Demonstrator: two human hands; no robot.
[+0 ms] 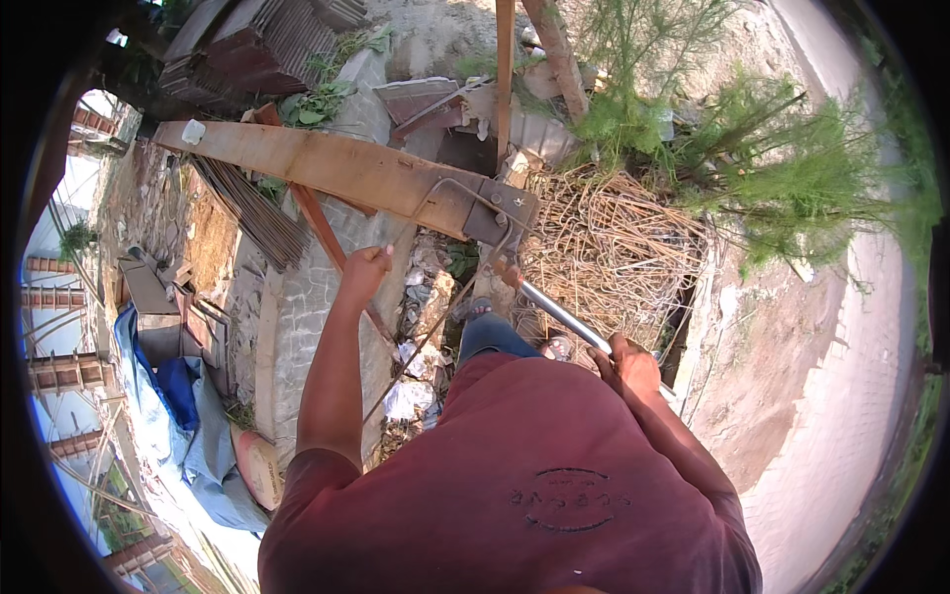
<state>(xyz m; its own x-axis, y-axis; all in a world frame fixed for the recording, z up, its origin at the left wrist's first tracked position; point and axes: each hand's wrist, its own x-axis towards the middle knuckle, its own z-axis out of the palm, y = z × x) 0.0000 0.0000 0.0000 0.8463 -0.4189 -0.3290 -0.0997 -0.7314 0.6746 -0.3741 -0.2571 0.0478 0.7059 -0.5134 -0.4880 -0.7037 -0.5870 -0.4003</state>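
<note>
My right hand (633, 366) is wrapped round a silver metal pipe (562, 315). The pipe's rusty far end meets a bent thin steel rod (450, 182) at a dark metal plate (502, 211) fixed on the end of a long wooden beam (327, 165). From the plate the rod runs down and to the left, between my arms. My left hand (366, 269) is closed just below the beam, apart from the rod; whether anything is inside its fingers I cannot make out.
A big heap of bent rusty rods (614, 247) lies right of the plate. Straight rods (252, 213) lean under the beam at left. Green feathery branches (762, 168) hang at upper right. A blue tarp (188, 426) lies at lower left, and a wooden post (505, 79) stands beyond the beam.
</note>
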